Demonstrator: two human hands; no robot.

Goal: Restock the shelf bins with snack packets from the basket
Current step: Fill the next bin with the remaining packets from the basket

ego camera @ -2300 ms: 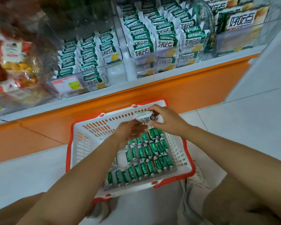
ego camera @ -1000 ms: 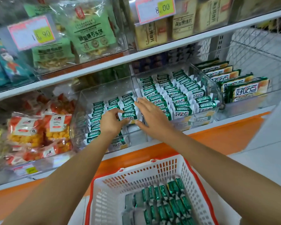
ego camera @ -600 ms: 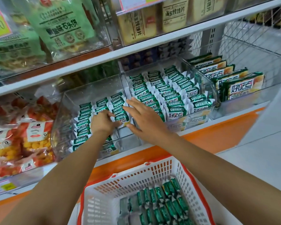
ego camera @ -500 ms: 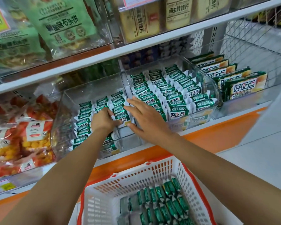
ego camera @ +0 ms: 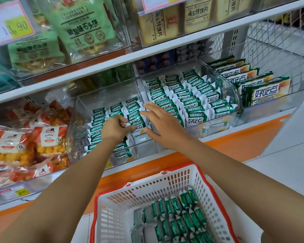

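A clear shelf bin (ego camera: pixel 81 109) holds three rows of small green-and-white snack packets (ego camera: pixel 98 120). My left hand (ego camera: pixel 115 128) is inside it, fingers curled, pinching the front packet (ego camera: pixel 138 126) of the right-hand row. My right hand (ego camera: pixel 162 123) hovers beside it at the bin's right wall, fingers spread and straight, holding nothing. Below, a white basket with a red rim (ego camera: pixel 123 204) stands on the floor with several of the same green packets (ego camera: pixel 179 220) in it.
A fuller clear bin (ego camera: pixel 235 95) of the same packets stands to the right, then larger green-and-yellow packs (ego camera: pixel 265 92). Orange-red snack bags (ego camera: pixel 25 142) lie to the left. The upper shelf (ego camera: pixel 147 51) overhangs the bins. White floor tiles (ego camera: pixel 288 155) spread at right.
From the basket, both hands rose to the left bin. In the last half second the left hand's fingers closed on the front packet; the right hand barely moved.
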